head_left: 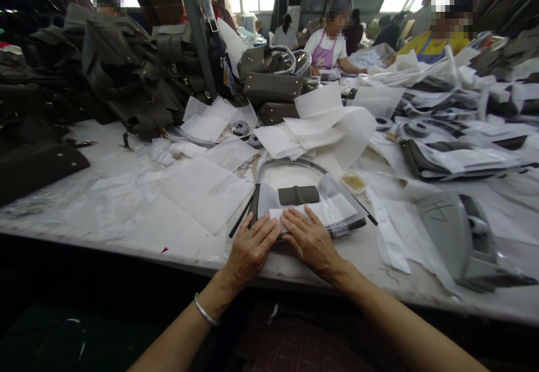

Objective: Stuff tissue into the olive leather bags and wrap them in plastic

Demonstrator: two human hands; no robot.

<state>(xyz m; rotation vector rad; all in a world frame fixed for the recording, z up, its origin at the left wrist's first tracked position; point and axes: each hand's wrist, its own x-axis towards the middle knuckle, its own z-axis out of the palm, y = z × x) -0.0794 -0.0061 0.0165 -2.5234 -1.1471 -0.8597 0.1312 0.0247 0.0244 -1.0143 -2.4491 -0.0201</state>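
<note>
A dark handbag lies flat on the table before me, partly covered by white wrapping paper, its wrapped handle arching away from me. A dark flap with a strap shows through the gap in the paper. My left hand rests with fingers stretched out on the paper's near left part. Beside it, my right hand lies flat on the paper, fingers spread. Both palms face down, and the fingertips of the two hands nearly meet. Much of the bag's near edge is hidden under them.
Loose white sheets lie left of the bag, with more paper behind it. Dark bags are heaped at the left. A grey tape dispenser stands at the right. A small dish sits nearby. Co-workers are across the table.
</note>
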